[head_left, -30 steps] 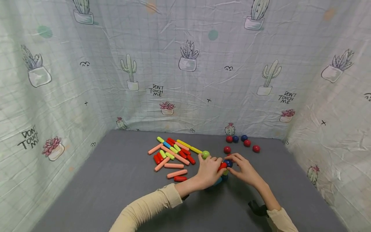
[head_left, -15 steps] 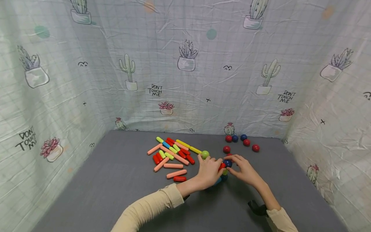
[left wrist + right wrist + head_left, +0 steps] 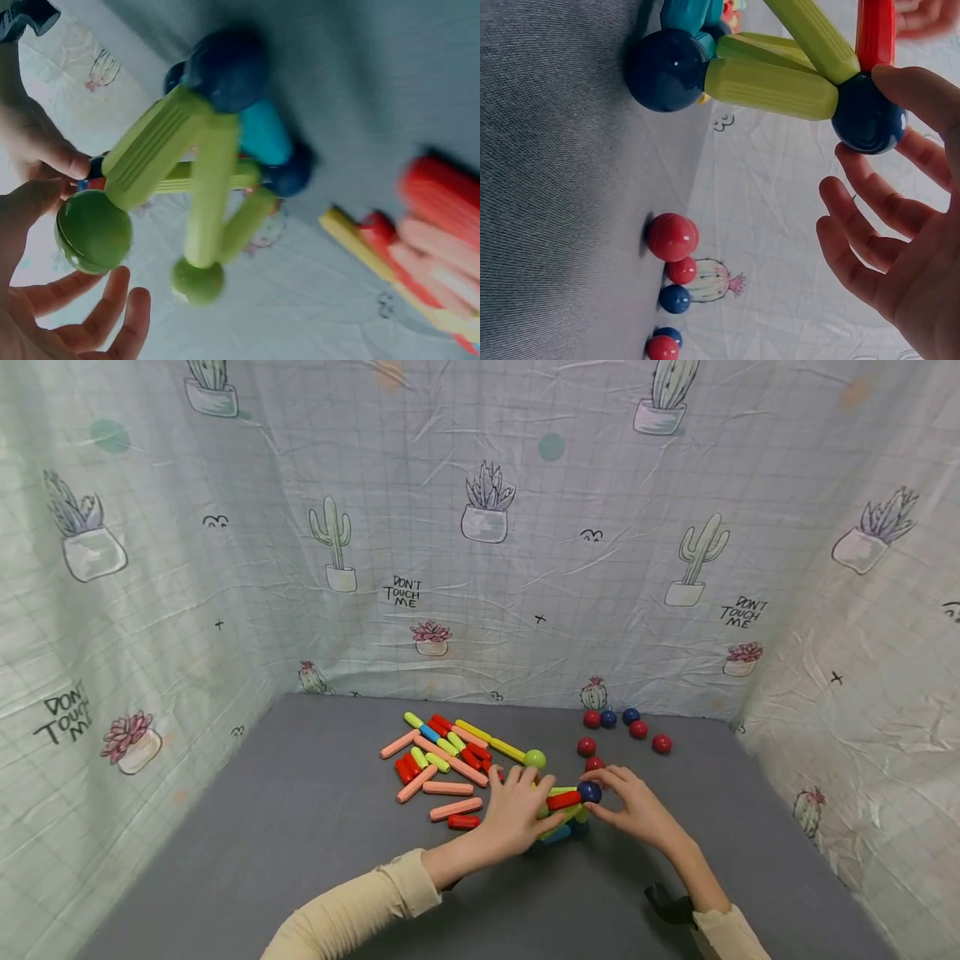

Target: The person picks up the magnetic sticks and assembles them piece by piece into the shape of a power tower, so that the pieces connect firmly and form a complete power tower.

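Observation:
A frame of thick ribbed sticks and glossy balls stands on the grey table, with lime sticks (image 3: 772, 88), a teal stick (image 3: 264, 131) and dark blue balls at its foot (image 3: 666, 71). My right hand (image 3: 637, 806) pinches an upper blue ball (image 3: 868, 116) between thumb and fingers. From that ball a red stick (image 3: 564, 800) runs toward my left hand (image 3: 513, 814). The left fingers are spread, loosely around a green ball (image 3: 94, 232) at an upper corner of the frame. Another green ball (image 3: 198, 281) sits where two lime sticks meet.
Loose pink, red, lime and blue sticks lie left of the frame, among them a pink stick (image 3: 447, 788). A yellow stick (image 3: 508, 750) ends at a green ball (image 3: 534, 758). Several red and blue balls, one red ball (image 3: 587, 746) among them, lie behind at the right.
My left hand has drawn back to the left and its fingers have spread, uncovering the red stick and lime sticks. The right hand stays at the blue ball, which sits slightly lower.

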A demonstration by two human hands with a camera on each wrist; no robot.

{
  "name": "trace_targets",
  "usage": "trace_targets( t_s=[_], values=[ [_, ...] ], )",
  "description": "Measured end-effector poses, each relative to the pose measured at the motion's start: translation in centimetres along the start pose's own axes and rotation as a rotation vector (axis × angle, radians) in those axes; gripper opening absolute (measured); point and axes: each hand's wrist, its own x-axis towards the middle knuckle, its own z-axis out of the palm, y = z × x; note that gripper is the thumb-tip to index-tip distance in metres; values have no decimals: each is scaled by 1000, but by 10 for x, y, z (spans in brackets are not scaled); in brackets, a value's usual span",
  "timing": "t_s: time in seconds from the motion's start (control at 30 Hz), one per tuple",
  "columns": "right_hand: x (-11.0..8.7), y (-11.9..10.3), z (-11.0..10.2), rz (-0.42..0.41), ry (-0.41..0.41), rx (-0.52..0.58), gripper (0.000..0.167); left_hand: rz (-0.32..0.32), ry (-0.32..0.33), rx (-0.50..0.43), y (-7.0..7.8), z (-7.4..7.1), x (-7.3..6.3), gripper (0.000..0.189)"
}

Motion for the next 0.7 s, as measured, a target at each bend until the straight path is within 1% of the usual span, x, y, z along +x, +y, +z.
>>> trace_targets(
  t_s=[0.07,0.13,0.23,0.33,0.43,0.5,0.57,0.63,0.7],
  values=[
    [-2,-2,0,6,-1,-8,36,-2,15,9,-8,-2,-10,39],
    [-4,-5,-1,-6,-7,-12,36,2,25,0,-15,-3,-17,38],
    [-9,-13,-4,-29,-37,-30,36,0,24,-40,-25,-5,-19,34],
    [-12,-24,-7,-73,-72,-54,37,-15,-25,-104,-37,-7,-13,31],
    [-11,-38,-5,-159,-68,-99,34,13,-103,-162,-53,-5,-2,32],
    [-8,-47,-2,-230,-33,-142,31,61,-153,-204,-63,-2,7,33],
    [-4,-54,3,-292,18,-185,29,125,-184,-237,-72,1,15,34],
    [-1,-58,6,-335,64,-204,29,162,-198,-271,-77,4,20,36],
    [2,-56,7,-351,98,-203,30,176,-196,-291,-81,6,20,39]
  ],
)
